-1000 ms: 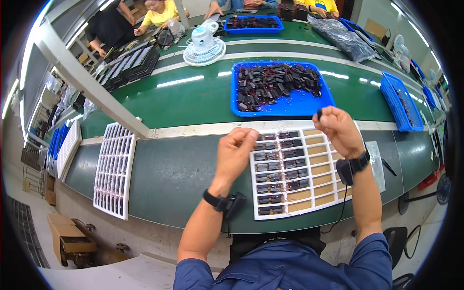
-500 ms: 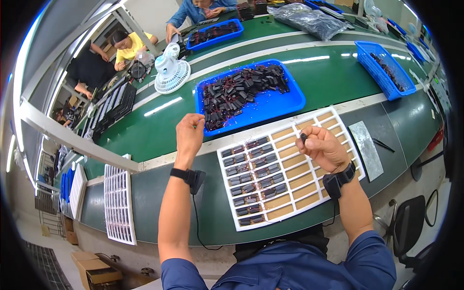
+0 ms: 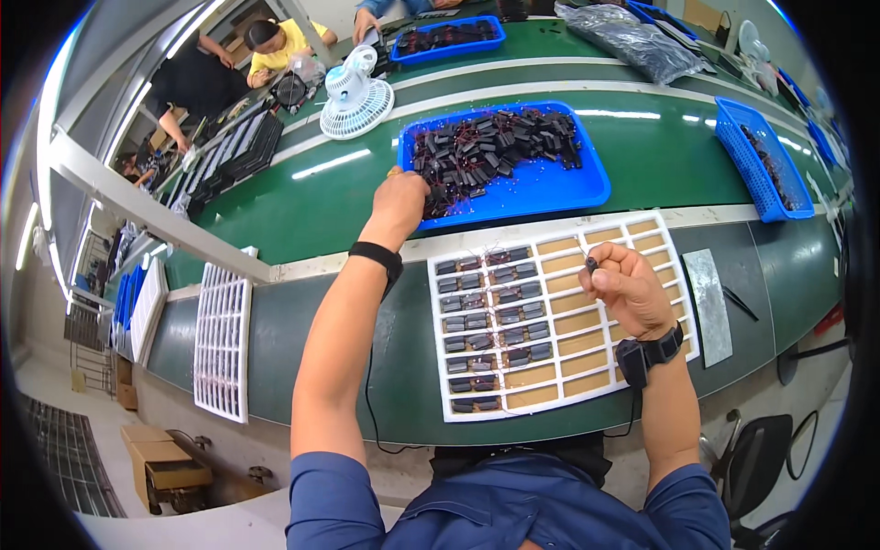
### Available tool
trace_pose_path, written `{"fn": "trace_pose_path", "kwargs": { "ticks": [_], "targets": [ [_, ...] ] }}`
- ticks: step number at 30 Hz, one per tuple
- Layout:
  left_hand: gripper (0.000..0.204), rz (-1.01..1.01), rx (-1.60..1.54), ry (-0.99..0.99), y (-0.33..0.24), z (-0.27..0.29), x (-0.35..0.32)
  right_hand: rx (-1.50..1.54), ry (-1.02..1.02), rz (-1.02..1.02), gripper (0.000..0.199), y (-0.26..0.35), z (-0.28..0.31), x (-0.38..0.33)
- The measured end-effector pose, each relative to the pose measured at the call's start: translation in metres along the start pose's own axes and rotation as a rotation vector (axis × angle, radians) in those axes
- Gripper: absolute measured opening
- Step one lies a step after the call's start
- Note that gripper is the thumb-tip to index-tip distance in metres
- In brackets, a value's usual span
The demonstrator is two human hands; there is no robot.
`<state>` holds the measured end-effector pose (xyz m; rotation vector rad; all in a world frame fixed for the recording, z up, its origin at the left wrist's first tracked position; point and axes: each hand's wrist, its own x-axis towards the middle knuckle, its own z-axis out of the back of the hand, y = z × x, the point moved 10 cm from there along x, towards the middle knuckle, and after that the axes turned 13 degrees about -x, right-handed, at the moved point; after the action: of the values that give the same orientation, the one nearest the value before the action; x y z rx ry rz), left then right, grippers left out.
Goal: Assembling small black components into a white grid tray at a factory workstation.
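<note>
Right hand: the right hand (image 3: pixel 626 286) is curled over the right-centre part of the white grid tray (image 3: pixel 674 275), thumb and forefinger pinched narrow on one small black part (image 3: pixel 591 263) that sticks up just above the knuckles.
Left hand: the left hand (image 3: pixel 400 202) is at the near left corner of the blue bin (image 3: pixel 559 188), fingers folded down into the heap of black parts (image 3: pixel 490 151); whether it has closed on any of them, I cannot tell.
Change: half a second ago the left hand was a raised fist above the tray's upper left corner, short of the bin; it has now gone forward to the heap. The right hand has kept its pinch over the tray.
Part and tray: the pinched part hangs over empty cells in the tray's upper right; the left columns are already filled with black parts, the right ones show bare tan bottoms.
Around: right of the tray lie a grey metal strip (image 3: pixel 709 307) and black tweezers (image 3: pixel 739 303). A second white grid tray (image 3: pixel 221 339) lies well apart at the left of the frame.
Farther off: a small white fan (image 3: pixel 356 93) stands upper centre-left, another blue bin (image 3: pixel 759 156) is at the right, and other people work at the upper left.
</note>
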<state>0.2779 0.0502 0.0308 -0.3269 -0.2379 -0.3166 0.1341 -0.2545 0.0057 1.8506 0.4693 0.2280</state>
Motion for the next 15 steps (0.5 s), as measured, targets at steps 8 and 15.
{"fn": "trace_pose_path", "kwargs": {
  "ticks": [8, 15],
  "targets": [
    [0.019, -0.131, 0.117, -0.004, -0.021, 0.010, -0.003, -0.050, -0.025, -0.025, 0.023, -0.007, -0.001, 0.006],
    [0.028, 0.019, -0.255, -0.215, -0.013, 0.046, -0.024, -0.008, -0.012, -0.032, 0.028, -0.015, -0.002, 0.003]
  ]
}}
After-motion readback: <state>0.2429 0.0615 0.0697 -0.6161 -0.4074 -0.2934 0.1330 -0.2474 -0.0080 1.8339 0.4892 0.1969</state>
